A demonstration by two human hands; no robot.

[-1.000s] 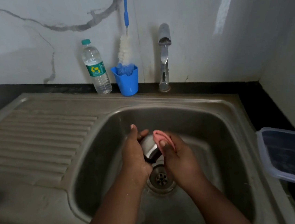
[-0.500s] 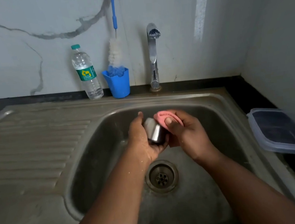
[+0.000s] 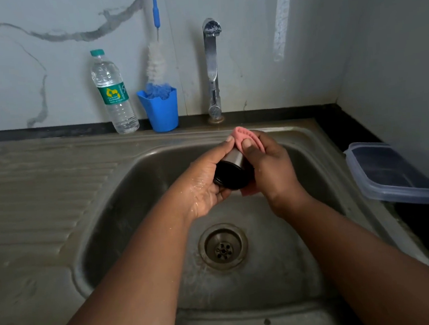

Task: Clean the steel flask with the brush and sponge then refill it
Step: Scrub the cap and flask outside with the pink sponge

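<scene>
Marble-look wall and a steel sink [image 3: 319, 153] make the setting, and over the middle of the basin, above the drain [image 3: 223, 247], the steel flask [image 3: 233, 169] is held lying almost flat, its dark end turned toward the camera. Left hand [image 3: 204, 178] is closed around the flask from the left side, wet, with drops on the palm. Right hand [image 3: 271, 167] is closed on the pink sponge [image 3: 249, 138] and presses it against the far and right side of the flask body. I judge this as the outside scrubbing step; refilling is not yet begun. A flask like this is stiff and will not dent from a grip, but wet smooth steel is slippery, so it is better to wrap the body fully, as the left hand does, than to pinch it. Sponge is soft and bends around the curve. Behind, on the bench, stand a water bottle [image 3: 114, 93], the brush [image 3: 156, 61] in a blue cup [image 3: 161, 112], and the tap [image 3: 212, 66]. A lidded plastic box [image 3: 390, 173] sits at right.
</scene>
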